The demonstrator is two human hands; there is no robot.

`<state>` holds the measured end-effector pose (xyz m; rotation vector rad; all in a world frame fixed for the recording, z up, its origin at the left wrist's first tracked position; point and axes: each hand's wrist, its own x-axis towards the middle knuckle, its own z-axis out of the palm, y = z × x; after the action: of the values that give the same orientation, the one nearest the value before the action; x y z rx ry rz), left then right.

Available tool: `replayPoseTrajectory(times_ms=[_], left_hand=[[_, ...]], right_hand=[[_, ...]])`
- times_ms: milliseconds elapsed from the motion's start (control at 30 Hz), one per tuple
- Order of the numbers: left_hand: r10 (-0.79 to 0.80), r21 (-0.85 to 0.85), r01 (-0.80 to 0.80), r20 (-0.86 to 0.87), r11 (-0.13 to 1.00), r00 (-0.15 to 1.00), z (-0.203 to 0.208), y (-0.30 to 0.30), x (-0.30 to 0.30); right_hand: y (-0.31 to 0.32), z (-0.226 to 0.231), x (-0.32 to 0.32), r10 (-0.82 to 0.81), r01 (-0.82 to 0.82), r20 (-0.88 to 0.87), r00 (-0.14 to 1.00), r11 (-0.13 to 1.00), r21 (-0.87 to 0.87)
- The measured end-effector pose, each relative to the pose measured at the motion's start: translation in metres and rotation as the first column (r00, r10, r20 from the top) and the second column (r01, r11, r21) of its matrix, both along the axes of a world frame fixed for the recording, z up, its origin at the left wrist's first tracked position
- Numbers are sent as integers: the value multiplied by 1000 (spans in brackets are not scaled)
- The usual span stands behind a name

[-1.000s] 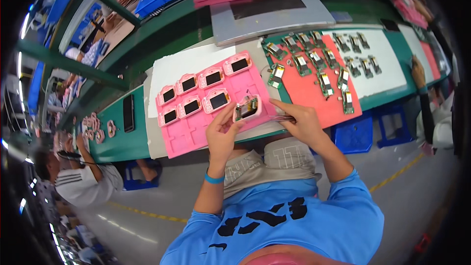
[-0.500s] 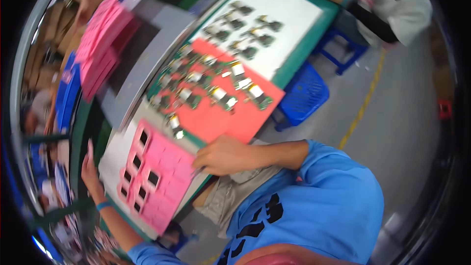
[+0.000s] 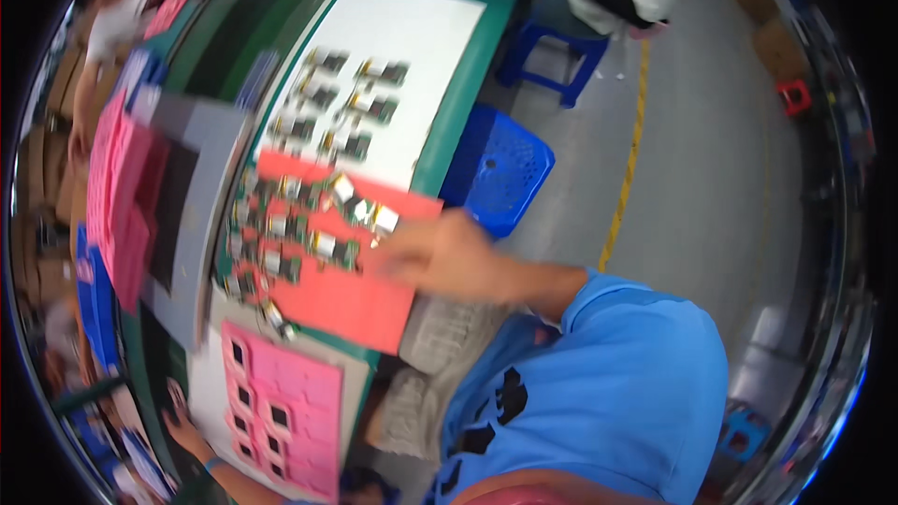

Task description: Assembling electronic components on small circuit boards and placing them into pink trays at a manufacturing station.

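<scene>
Boards (image 3: 334,249), green with silvery rectangular tops, lie near the right hand (image 3: 449,252); blur hides whether it grips anything. State of the left hand (image 3: 190,435): cannot be told. Flat red sheet (image 3: 323,310) carries many boards; white sheet (image 3: 421,28), six. Moulded pink tray (image 3: 313,393) bears dark-screened frames (image 3: 279,415).

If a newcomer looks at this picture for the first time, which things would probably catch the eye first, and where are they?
Probably the bright red sheet left of the picture's centre, with many small circuit boards and the blurred right hand at its right edge. Next, the pink tray at lower left, carrying pink-framed screens, and the blue stool right of the green table.
</scene>
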<state>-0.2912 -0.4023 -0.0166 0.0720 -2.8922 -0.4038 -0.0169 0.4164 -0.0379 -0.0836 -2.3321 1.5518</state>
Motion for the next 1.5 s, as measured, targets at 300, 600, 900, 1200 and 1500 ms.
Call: replayPoseTrajectory(times_ms=[300,600,900,1200,1500], left_hand=[[-266,379,185,174,907,948,86,366,227],[-160,36,164,-108,986,981,-8,378,285],[-285,84,308,-213,948,935,12,440,296],[-293,432,438,-363,788,885,5,480,337],[-760,996,30,-82,-82,645,-39,574,358]], right_hand=[[32,16,18,-222,223,197,955,975,19],[33,-22,20,-39,51,129,991,994,-93],[40,-32,32,52,8,126,991,901,-433],[14,-17,51,58,-43,-6,998,668,-743],[-120,-12,108,-272,221,25,962,719,-659]])
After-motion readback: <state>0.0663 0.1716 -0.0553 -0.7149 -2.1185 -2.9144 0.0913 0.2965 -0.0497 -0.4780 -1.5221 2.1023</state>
